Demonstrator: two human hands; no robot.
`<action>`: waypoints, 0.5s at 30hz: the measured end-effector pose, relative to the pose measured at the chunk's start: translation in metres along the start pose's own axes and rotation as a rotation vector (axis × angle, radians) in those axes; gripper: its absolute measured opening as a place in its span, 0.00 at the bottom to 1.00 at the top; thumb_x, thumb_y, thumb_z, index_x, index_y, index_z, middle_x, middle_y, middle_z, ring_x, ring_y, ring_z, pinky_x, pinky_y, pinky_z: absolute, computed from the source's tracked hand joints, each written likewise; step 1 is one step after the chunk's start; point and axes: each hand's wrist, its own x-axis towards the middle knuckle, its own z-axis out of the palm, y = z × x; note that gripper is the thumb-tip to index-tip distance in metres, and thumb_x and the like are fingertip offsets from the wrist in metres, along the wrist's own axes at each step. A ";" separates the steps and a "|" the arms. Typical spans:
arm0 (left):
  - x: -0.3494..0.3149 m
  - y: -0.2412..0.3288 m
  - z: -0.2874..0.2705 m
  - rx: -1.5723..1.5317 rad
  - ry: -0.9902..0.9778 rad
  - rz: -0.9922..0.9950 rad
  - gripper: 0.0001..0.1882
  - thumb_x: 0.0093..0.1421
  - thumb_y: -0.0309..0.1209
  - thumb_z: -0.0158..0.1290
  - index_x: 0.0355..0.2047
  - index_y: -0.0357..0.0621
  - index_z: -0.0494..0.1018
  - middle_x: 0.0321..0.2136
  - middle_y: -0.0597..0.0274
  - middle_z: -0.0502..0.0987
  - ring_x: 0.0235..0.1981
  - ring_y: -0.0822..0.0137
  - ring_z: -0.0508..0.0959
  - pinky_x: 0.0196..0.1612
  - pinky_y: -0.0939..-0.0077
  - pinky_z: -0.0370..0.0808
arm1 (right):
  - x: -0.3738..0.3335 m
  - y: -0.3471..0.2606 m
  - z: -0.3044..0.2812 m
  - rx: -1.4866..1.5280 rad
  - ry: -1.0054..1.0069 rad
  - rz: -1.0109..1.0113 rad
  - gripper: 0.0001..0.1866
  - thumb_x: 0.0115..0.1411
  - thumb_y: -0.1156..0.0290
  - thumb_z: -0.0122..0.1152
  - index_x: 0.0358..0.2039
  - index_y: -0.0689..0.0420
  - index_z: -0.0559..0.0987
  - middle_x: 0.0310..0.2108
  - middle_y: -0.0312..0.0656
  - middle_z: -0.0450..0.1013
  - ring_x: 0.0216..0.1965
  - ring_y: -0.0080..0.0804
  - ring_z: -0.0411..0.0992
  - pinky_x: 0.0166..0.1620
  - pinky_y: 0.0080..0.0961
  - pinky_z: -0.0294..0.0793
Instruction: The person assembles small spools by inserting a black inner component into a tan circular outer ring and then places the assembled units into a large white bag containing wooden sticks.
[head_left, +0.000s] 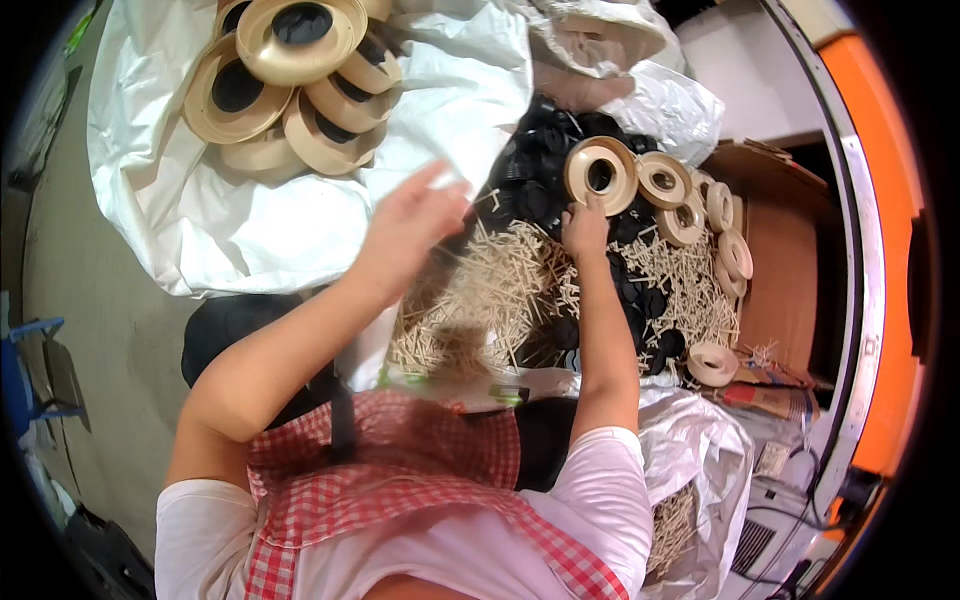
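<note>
Head view: near one o'clock, the right hand (586, 229) is pinching a beige plastic ring (620, 178), seemingly positioning it, next needing steadiness; left hand (411, 222) blurring, grip unclear.

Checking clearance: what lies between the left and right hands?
In the head view, thin pale sticks and black round pieces lie between the left hand and right hand.

A round beige piece (577, 172), its wide rim facing upward around a dark central circle, was positioned over black parts (535, 200); actual contact with them was hard to judge.
</note>
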 end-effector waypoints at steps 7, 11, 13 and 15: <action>0.002 -0.022 0.020 0.144 -0.249 -0.250 0.30 0.61 0.37 0.51 0.58 0.32 0.58 0.46 0.54 0.74 0.44 0.69 0.74 0.48 0.76 0.71 | -0.009 0.013 -0.027 0.279 0.367 -0.047 0.08 0.53 0.81 0.55 0.35 0.62 0.72 0.30 0.48 0.72 0.32 0.44 0.72 0.40 0.30 0.71; 0.002 -0.053 0.031 0.010 -0.112 -0.214 0.30 0.60 0.35 0.53 0.57 0.32 0.59 0.46 0.57 0.74 0.43 0.69 0.74 0.48 0.75 0.71 | -0.076 -0.085 -0.106 0.848 0.287 0.032 0.11 0.53 0.77 0.61 0.36 0.62 0.72 0.31 0.39 0.71 0.31 0.24 0.70 0.35 0.20 0.70; -0.002 -0.042 0.039 -0.305 -0.230 -0.222 0.25 0.58 0.32 0.55 0.53 0.33 0.63 0.43 0.59 0.74 0.41 0.69 0.75 0.45 0.75 0.73 | -0.100 -0.108 -0.140 0.747 0.194 -0.435 0.11 0.52 0.78 0.62 0.37 0.62 0.72 0.32 0.37 0.72 0.32 0.23 0.70 0.36 0.17 0.69; 0.005 -0.053 0.035 -0.163 -0.208 -0.177 0.23 0.55 0.29 0.56 0.50 0.36 0.65 0.41 0.59 0.74 0.39 0.68 0.76 0.42 0.75 0.74 | -0.115 -0.105 -0.139 1.160 0.000 0.026 0.09 0.55 0.76 0.60 0.37 0.62 0.73 0.34 0.37 0.73 0.33 0.23 0.70 0.38 0.18 0.68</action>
